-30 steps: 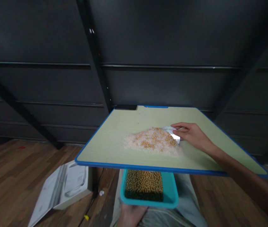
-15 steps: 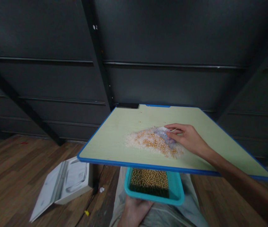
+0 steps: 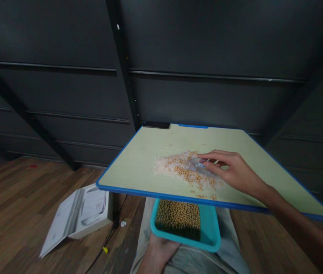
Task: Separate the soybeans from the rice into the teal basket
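A pile of white rice mixed with yellow soybeans lies on a pale green table with a blue edge. My right hand rests on the pile's right side, fingers pressed on a small clear scoop-like thing that is blurred. A few beans lie near the table's front edge. Below that edge a teal tray holds many soybeans. My left hand grips the tray from underneath, over my lap.
An open white box lies on the wooden floor at the left, with small bits near it. A dark phone-like slab sits at the table's far left corner. A dark panelled wall stands behind.
My right hand has dragged the clear thing leftward and toward me through the pile, spreading beans toward the front edge. The teal tray stays under the edge.
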`<state>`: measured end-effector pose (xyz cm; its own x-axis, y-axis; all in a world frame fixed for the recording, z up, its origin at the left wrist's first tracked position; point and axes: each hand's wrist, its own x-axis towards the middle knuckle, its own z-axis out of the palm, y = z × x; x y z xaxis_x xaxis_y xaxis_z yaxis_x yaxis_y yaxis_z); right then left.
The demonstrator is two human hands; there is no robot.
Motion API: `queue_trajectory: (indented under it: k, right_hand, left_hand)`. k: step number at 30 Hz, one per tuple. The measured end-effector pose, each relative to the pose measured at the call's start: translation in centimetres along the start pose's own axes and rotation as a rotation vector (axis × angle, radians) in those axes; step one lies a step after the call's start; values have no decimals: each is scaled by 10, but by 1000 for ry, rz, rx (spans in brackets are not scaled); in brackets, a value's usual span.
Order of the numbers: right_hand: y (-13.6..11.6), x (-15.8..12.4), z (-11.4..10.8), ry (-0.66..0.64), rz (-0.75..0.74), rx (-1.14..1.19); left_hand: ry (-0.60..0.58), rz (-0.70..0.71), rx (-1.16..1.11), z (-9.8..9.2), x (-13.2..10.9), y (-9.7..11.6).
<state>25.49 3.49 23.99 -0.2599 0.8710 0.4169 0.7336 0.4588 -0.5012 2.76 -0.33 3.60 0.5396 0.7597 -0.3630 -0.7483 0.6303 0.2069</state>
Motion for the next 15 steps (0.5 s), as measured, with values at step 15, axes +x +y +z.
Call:
queue_trajectory:
  k: [15]
  right_hand:
    - [-8,-17,17,-65,-108,11]
  left_hand:
    - [-27,-31,-59,-6,2,2]
